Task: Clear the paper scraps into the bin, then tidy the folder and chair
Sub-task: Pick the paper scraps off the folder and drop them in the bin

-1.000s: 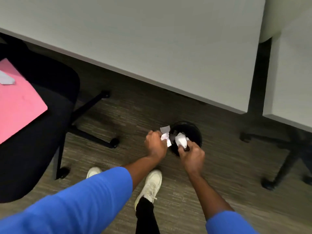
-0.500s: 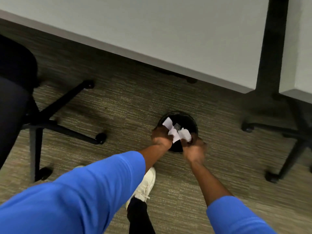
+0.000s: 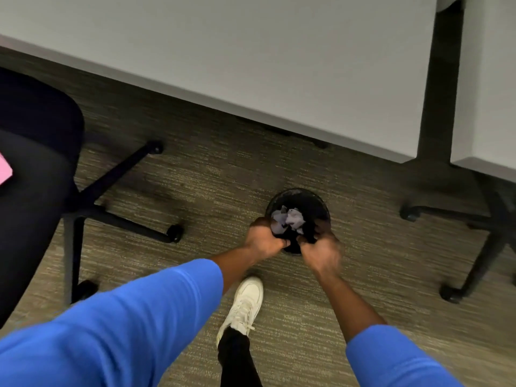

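left hand [image 3: 264, 241], right hand [image 3: 321, 251] apparently empty, curled over bin [image 3: 321, 203].

Both arms reaching toward 12 o'clock, blue sleeves pushed up; left hand [image 3: 262, 241] and right hand [image 3: 321, 251] side by side, fingers curled downward.

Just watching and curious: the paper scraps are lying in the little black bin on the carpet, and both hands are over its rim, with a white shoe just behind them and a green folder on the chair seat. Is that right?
Almost. The head view shows the folder on the chair is pink, not green. The rest holds: the paper scraps lie in the black bin, the left hand and right hand are at its rim, with the white shoe behind.
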A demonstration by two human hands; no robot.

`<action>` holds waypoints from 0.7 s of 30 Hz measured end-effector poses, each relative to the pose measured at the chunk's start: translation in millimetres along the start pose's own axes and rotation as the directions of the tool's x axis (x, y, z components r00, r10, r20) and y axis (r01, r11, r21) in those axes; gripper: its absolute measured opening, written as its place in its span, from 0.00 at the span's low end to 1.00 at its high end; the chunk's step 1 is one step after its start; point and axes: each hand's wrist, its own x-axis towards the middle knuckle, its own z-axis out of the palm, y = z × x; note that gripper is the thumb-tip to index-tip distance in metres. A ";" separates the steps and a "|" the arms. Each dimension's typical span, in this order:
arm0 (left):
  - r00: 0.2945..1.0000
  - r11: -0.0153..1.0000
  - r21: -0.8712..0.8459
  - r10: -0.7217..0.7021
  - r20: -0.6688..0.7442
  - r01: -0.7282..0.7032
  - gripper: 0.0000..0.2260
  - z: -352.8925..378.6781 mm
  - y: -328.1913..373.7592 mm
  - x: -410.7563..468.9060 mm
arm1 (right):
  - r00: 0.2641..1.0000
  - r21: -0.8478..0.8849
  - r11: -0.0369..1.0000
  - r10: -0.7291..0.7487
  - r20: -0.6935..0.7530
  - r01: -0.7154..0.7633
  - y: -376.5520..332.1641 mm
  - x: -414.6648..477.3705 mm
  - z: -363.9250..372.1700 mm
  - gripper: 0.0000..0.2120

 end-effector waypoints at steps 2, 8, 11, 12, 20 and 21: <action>1.000 0.999 0.045 -0.012 -0.022 0.013 0.21 -14.2 0.5 -9.5 | 0.999 -0.016 1.000 -0.025 0.025 0.026 -12.2 -5.1 3.9 0.27; 0.992 0.998 0.065 0.002 -0.126 0.006 0.06 -74.3 -9.8 -45.3 | 0.987 -0.119 0.980 -0.155 0.033 0.158 -80.8 -34.3 14.7 0.19; 0.982 0.999 -0.003 -0.054 -0.181 0.054 0.07 -117.2 -26.6 -62.4 | 0.970 -0.139 0.960 -0.236 0.066 0.243 -125.4 -57.5 25.6 0.17; 0.978 0.998 -0.010 -0.064 -0.199 0.064 0.08 -133.7 -34.2 -68.3 | 0.958 -0.146 0.947 -0.276 0.078 0.285 -139.6 -65.3 31.9 0.17; 0.853 0.983 -0.154 -0.162 -0.497 0.097 0.09 -284.2 -111.4 -140.1 | 0.762 -0.014 0.769 -0.631 0.149 0.639 -266.7 -140.1 88.9 0.12; 0.828 0.982 -0.161 -0.168 -0.535 0.096 0.09 -302.5 -119.3 -149.4 | 0.731 0.005 0.741 -0.663 0.162 0.671 -283.7 -149.2 95.8 0.12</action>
